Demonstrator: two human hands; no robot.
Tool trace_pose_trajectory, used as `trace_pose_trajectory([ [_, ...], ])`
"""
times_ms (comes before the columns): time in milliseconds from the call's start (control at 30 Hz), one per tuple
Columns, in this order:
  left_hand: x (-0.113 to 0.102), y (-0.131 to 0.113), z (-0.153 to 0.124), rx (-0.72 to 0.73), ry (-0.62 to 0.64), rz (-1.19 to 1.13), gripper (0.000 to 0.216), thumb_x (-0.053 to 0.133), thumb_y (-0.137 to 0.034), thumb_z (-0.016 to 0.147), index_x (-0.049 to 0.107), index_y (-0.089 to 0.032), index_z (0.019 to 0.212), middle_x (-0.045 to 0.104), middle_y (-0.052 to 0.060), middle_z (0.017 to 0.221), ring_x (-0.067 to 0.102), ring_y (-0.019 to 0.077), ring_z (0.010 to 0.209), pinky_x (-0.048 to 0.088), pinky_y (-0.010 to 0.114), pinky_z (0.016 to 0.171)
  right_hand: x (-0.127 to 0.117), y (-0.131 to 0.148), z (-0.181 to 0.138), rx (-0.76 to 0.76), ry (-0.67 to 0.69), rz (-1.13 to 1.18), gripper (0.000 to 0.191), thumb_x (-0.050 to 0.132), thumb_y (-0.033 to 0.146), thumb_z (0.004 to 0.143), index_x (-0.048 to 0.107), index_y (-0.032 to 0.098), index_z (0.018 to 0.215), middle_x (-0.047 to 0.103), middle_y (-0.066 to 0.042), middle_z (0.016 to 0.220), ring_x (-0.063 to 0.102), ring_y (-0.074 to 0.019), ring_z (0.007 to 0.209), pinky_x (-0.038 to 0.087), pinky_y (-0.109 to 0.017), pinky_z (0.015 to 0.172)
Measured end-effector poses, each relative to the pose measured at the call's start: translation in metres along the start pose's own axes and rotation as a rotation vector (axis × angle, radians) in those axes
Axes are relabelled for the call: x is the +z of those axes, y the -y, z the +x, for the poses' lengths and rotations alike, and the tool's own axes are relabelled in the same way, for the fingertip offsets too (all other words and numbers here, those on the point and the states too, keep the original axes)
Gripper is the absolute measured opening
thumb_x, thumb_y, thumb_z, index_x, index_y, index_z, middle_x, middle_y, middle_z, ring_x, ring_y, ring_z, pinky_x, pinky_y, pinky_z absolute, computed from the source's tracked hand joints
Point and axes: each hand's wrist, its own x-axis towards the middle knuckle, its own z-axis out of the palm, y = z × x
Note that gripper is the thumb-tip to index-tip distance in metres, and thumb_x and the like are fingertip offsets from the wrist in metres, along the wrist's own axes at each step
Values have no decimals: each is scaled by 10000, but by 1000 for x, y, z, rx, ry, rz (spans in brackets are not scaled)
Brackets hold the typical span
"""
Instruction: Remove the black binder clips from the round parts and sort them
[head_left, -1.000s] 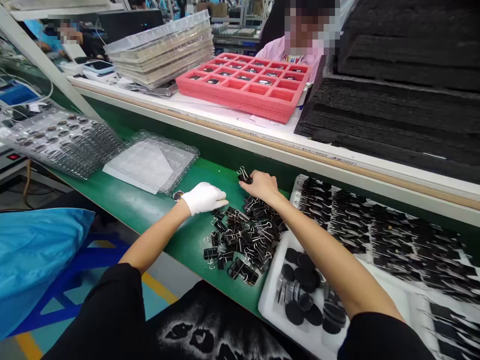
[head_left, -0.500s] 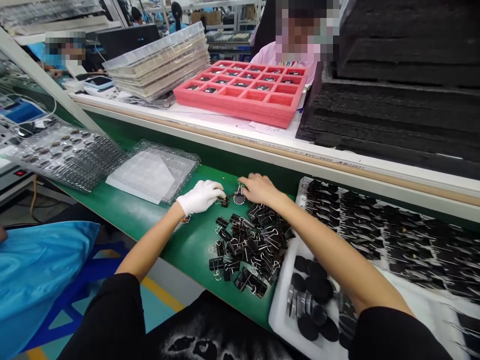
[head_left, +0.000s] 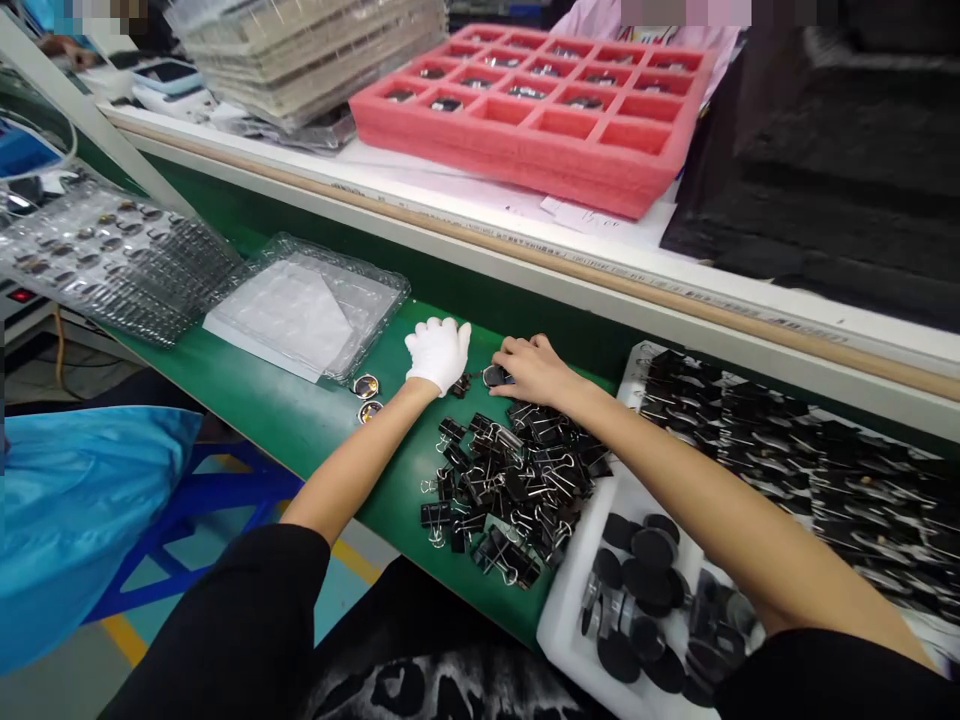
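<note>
In the head view, a dark round piece (head_left: 494,377) is seen at the fingertips of the bare right hand (head_left: 536,375), beyond the heap of binder clips (head_left: 517,485) on the green desk (head_left: 405,502). The thumb and forefinger appear to be closed around its edge. The bright handles seen standing over it half a second ago can no longer be made out; it may be judged that its clip has been taken off, or that it is hidden by the fingers. The gloved left hand (head_left: 437,352) has been turned, with its fingers bunched side by side; a loose clip (head_left: 462,384) is seen just beside it, and whether that clip is gripped cannot be told. Two ring-edged discs (head_left: 366,386) are now exposed left of the glove where only one was visible, which suggests that one more may have been set aside, unless it was merely covered. The face of the round piece is turned mostly upward; no true long axis is given by its outline, though it is seen as an oval, widest across the view. The loose clip's direction is too small to be read.
</note>
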Motion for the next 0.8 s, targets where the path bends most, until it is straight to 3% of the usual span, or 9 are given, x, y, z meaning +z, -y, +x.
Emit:
trace_pose_trajectory([
  [133,7,8,-2,-4,-53,94,515,251,-496,1074,639,-172,1172,631,184,1232,556,373,1151,432,504,953,10,5,-3,54,-24,30,366,727,507,912,682,165,1033,678,-103,1047,607,-295,985,269,-373,792],
  [267,13,14,-2,-73,-51,78,531,204,-496,1079,618,-194,1219,616,182,1293,549,354,1166,427,473,955,15,11,-3,72,-56,34,388,710,525,916,680,163,1055,682,-106,1039,600,-306,979,245,-385,811],
  [567,16,15,-3,-70,-36,17,505,218,-461,1080,622,-186,1208,616,167,1277,542,356,1181,412,511,993,29,32,2,39,-181,26,443,579,545,986,691,144,1138,704,-135,1051,602,-324,970,248,-418,864],
  [800,15,16,-3,-52,-55,-17,473,265,-435,1080,639,-163,1182,615,178,1237,553,360,1154,418,527,994,31,35,1,42,-173,93,426,566,511,1000,676,148,1194,715,-147,1088,618,-344,1001,265,-454,919],
])
